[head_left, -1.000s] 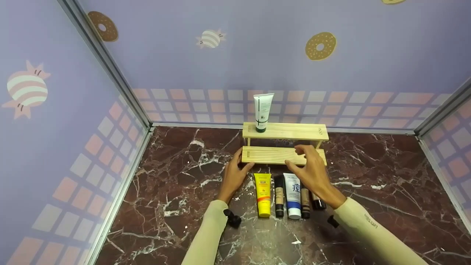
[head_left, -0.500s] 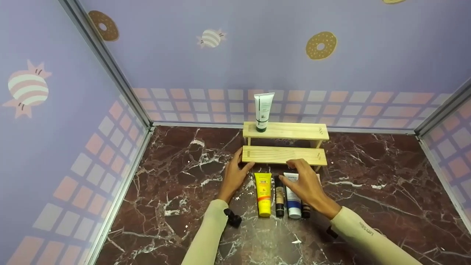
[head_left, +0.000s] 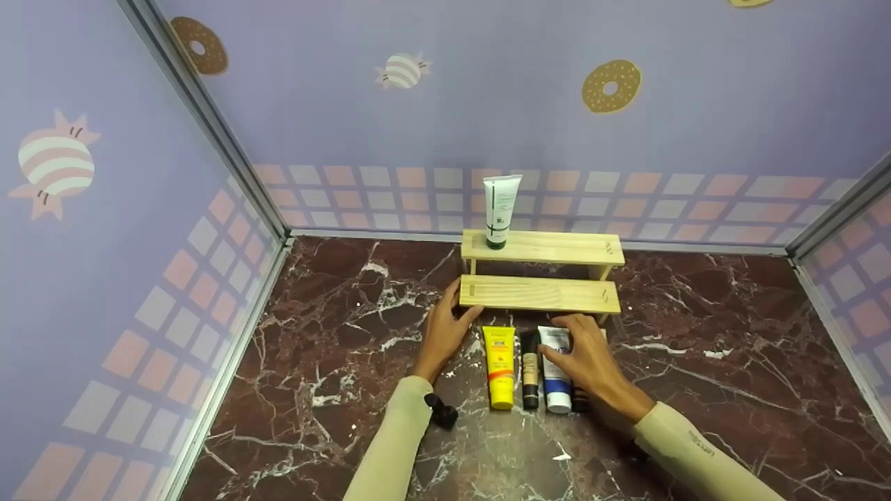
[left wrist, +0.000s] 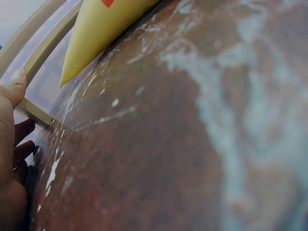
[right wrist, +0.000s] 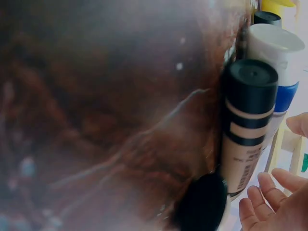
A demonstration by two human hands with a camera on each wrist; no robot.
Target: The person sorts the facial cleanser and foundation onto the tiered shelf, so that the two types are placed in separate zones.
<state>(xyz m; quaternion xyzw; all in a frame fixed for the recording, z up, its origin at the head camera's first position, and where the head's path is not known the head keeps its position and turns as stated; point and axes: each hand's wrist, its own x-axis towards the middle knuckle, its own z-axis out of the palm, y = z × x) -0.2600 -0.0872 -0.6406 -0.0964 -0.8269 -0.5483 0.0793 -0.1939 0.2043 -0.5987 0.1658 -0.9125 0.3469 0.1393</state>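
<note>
A two-step wooden rack (head_left: pixel 539 293) stands by the back wall. My left hand (head_left: pixel 443 337) grips the left end of its lower step, thumb at the front edge, fingers by the leg (left wrist: pixel 39 113). My right hand (head_left: pixel 590 356) is over the row of tubes in front, thumb close by a white and blue tube (head_left: pixel 557 383), its fingers loosely bent around nothing. Left of that tube lie a black and beige tube (head_left: pixel 530 372) and a yellow tube (head_left: pixel 500 369). A beige tube with a black cap (right wrist: pixel 248 132) shows below the fingers in the right wrist view.
On the rack's upper step, a white tube with a green cap (head_left: pixel 501 209) stands upright at the left. A dark rounded end (right wrist: pixel 203 202) lies beside the beige tube. Patterned purple walls (head_left: pixel 487 104) enclose the dark marbled table (head_left: pixel 334 417).
My right hand has come down from the lower step to the tubes, passing over the black and beige one, then shifting slightly right. My left hand keeps its place on the rack.
</note>
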